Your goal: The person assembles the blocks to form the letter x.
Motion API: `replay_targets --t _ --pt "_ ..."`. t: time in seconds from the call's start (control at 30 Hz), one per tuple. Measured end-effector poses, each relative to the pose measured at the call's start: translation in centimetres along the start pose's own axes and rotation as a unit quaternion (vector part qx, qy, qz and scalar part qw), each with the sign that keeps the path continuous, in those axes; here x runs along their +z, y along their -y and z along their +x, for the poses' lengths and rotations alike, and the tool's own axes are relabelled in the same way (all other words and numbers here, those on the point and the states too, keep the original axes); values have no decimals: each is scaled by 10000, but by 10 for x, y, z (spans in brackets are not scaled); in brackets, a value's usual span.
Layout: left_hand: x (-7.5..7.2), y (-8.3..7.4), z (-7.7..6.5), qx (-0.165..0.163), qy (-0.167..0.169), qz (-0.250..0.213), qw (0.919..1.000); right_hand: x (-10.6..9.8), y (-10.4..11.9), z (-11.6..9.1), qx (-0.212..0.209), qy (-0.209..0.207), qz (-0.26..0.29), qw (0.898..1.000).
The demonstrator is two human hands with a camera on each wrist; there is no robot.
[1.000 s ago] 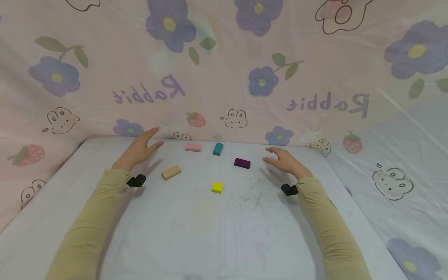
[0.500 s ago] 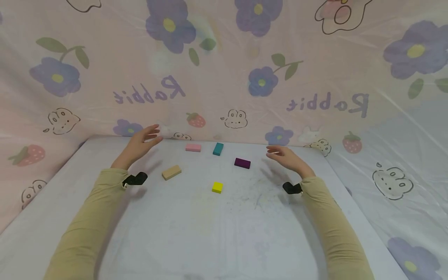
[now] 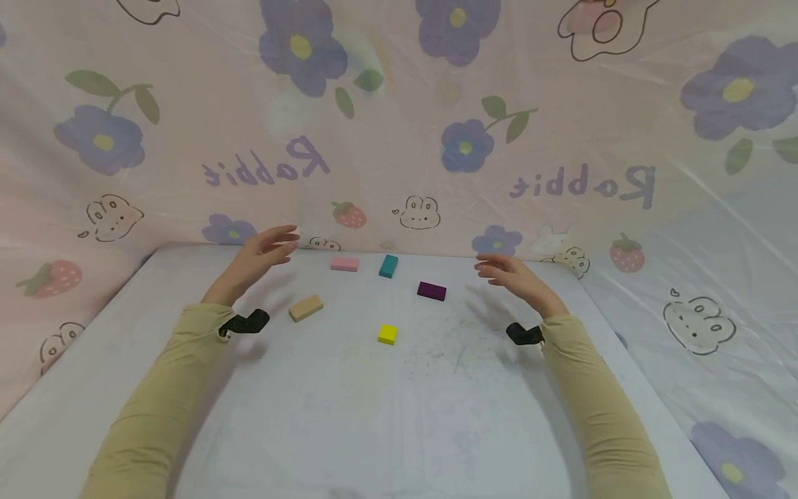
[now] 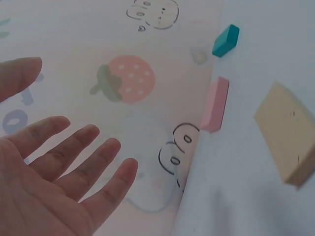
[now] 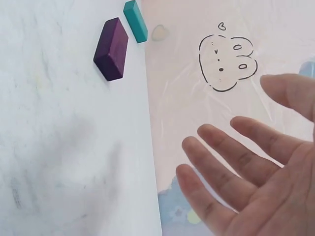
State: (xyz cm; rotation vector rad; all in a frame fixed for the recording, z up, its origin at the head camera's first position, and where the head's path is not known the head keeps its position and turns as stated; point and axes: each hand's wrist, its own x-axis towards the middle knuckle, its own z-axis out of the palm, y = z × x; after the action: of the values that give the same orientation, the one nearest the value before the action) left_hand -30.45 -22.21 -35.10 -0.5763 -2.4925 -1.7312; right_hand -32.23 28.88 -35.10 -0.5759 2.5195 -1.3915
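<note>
Several small coloured blocks lie spread over the white table: a pink block point(image 3: 344, 264) and a teal block point(image 3: 388, 266) at the back, a dark purple block point(image 3: 431, 291) to the right, a beige block point(image 3: 305, 308) to the left and a yellow block point(image 3: 387, 334) nearest the front. My left hand point(image 3: 257, 260) hovers above the table's back left, fingers spread and holding nothing, with the beige and pink blocks closest. On the other side my right hand point(image 3: 514, 278) hangs in the air right of the purple block, its palm bare and fingers point(image 5: 216, 172) extended.
A cloth point(image 3: 386, 138) printed with flowers, rabbits and strawberries rises behind the table and along both sides. A black wrist camera point(image 3: 248, 321) sits on the left sleeve, another camera point(image 3: 524, 334) on the right. Faint scuffs mark the white tabletop point(image 3: 374, 416).
Both hands have turned in place, their fingers coming closer together in the head view. The left hand has shifted slightly right, the right wrist slightly right too. The blocks stay put.
</note>
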Motion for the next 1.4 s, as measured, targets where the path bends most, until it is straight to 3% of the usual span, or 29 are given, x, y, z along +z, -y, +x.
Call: replay_targets --t 0.17,0.37,0.63,1.0,1.27,1.4 --pt "8 -6 0 121 206 -476 9986 1 3 -4 -83 7 325 9994" --pt "20 -10 -1 100 532 -599 9967 5 3 -7 -98 9 487 9988" --pt "37 -15 -3 323 935 -946 9906 11 10 -12 -128 54 787 9968" --pt "74 -8 -1 85 1455 -624 9874 25 18 -12 -377 114 999 9942" --pt "94 -3 -1 82 1802 -1338 9745 36 24 -15 -394 186 1065 9934" --pt "101 -2 -1 -68 1984 -1288 9716 41 25 -15 -364 184 1134 9927"
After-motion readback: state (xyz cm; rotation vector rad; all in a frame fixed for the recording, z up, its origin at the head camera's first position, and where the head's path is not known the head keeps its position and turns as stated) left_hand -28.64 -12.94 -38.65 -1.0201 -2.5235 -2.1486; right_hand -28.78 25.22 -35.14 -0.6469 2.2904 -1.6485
